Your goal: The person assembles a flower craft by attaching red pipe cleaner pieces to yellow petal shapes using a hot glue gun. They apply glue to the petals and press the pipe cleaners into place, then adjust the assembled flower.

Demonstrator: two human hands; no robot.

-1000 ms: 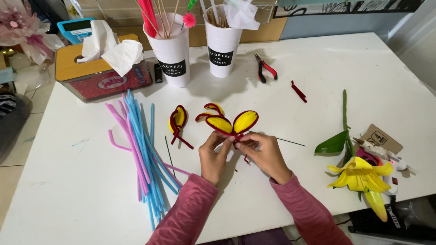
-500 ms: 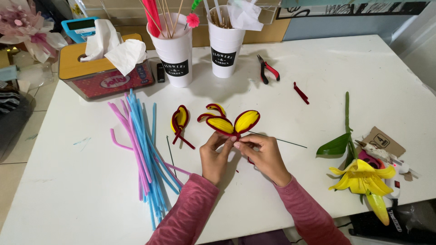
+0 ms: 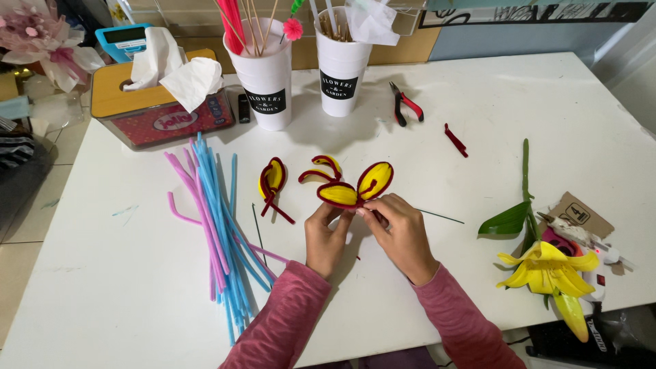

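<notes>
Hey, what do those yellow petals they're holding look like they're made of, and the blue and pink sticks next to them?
The yellow petals pinched by the left hand and right hand look like fuzzy chenille pipe cleaner, dark red rim, matte. The blue and pink sticks look the same, though smoother; possibly plastic straws.

Yellow, red-edged petal cluster [image 3: 350, 186] raised just above table, petals fanned.

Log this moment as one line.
left hand + right hand: pinching petal cluster base | loose petal left | straws far left
</notes>
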